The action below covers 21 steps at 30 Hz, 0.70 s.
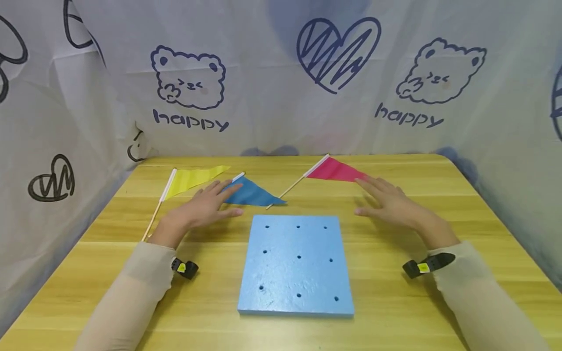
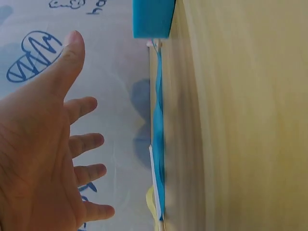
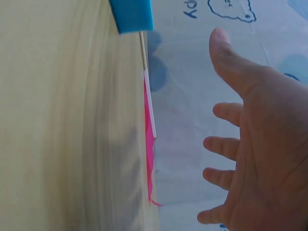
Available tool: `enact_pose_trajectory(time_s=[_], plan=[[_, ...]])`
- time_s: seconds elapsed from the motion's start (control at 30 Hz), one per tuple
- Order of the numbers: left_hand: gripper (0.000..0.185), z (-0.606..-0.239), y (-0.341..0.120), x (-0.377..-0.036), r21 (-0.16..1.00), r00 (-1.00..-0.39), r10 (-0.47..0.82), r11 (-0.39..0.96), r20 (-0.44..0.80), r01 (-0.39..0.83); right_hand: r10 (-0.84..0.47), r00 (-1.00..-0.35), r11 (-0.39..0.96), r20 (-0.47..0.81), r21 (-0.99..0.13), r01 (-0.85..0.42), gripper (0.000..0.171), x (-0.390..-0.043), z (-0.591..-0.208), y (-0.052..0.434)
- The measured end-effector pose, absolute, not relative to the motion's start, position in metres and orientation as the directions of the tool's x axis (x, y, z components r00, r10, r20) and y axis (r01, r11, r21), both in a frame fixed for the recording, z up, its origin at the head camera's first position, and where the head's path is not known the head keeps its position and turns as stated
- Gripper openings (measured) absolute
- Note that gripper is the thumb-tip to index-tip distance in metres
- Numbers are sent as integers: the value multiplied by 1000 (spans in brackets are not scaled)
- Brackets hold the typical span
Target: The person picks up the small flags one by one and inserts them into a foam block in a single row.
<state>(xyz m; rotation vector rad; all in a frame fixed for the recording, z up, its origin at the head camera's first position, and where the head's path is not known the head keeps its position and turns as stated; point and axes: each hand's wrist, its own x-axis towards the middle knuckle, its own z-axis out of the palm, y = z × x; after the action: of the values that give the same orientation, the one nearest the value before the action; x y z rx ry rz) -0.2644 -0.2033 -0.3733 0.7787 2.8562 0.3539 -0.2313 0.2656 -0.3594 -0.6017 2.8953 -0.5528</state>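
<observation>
"Grips?"
"I find left hand [image 1: 204,207] and right hand [image 1: 391,202] spread, empty."
"Flags?"
"Beyond the board [image 1: 298,273]: blue flag [image 1: 252,191], stick partly hidden by left hand; pink flag [image 1: 333,170], tip obscured at right."

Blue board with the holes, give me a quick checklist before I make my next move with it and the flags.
1. Blue board flat on the table: ok.
2. All nine holes unfilled: ok.
3. Left hand and right hand free: ok, fingers spread, holding nothing.
4. Pink flag clear of the blue flag: not ok, its stick crosses the blue flag's tip in the head view.
5. Yellow flag apart from the other flags: ok.
6. Stick thickness suits the holes: cannot tell.
</observation>
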Motion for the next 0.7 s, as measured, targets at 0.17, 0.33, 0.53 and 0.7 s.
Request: enact_pose_trajectory(time_s=[0.17,0.33,0.53,0.7], plan=[[85,-371,-193,-256,290,-815,574,796,-79,532,-483,-876,813,-9,-377,-444,90,-225,-363,257],[83,-370,-189,-247,277,-787,613,769,-64,577,-555,-832,774,5,-363,-518,91,-212,-364,243],[84,-372,-188,-239,276,-764,642,746,-58,606,-659,-752,699,33,-343,-628,94,-193,-364,223],[87,-373,-188,-233,278,-748,662,730,-56,625,-734,-680,636,7,-344,-690,96,-179,-364,206]])
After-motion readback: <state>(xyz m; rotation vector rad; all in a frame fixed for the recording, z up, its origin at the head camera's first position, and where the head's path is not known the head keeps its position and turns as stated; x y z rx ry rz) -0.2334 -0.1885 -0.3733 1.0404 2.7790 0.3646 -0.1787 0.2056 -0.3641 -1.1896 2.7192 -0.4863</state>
